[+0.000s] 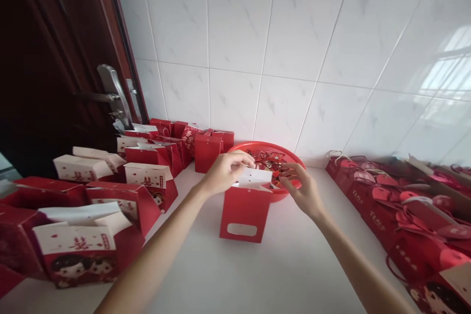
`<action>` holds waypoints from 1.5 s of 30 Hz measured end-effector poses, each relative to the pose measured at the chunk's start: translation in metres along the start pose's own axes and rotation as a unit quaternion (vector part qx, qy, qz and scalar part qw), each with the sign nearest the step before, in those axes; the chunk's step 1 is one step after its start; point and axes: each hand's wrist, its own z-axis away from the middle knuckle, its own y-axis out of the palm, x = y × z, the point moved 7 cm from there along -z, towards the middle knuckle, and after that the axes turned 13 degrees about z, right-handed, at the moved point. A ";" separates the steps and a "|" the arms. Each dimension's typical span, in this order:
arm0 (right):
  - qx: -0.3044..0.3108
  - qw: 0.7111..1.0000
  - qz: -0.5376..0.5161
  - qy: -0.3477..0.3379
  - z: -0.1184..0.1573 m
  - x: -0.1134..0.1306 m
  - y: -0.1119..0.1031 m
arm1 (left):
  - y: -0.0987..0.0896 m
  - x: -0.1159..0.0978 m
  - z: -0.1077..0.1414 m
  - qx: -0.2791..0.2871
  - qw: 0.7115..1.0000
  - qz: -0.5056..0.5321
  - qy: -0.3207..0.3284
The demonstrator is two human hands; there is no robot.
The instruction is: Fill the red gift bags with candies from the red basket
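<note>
A red paper gift box point(245, 213) with a white oval window stands upright in front of me, its white inner flaps spread at the top. My left hand point(228, 170) is at the box's upper left edge, fingers curled together over the opening. What those fingers grip, if anything, is hidden. To the right of the box, my right hand point(300, 187) has its fingers apart, reaching to the near right side of a red plastic basket point(300, 161). Small wrapped sweets point(270, 157) lie in the basket, partly covered by the box and my hands.
Several red and cream gift boxes point(79, 243) crowd the left side, some with open tops. Along the right lie rows of red gift bags point(371, 211) with cord handles. A tiled wall point(235, 93) rises behind; a dark door point(62, 49) stands at left.
</note>
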 end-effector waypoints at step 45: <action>0.279 0.948 0.031 0.151 -0.062 -0.084 0.079 | 0.012 0.139 -0.055 -0.195 0.955 0.064 -0.213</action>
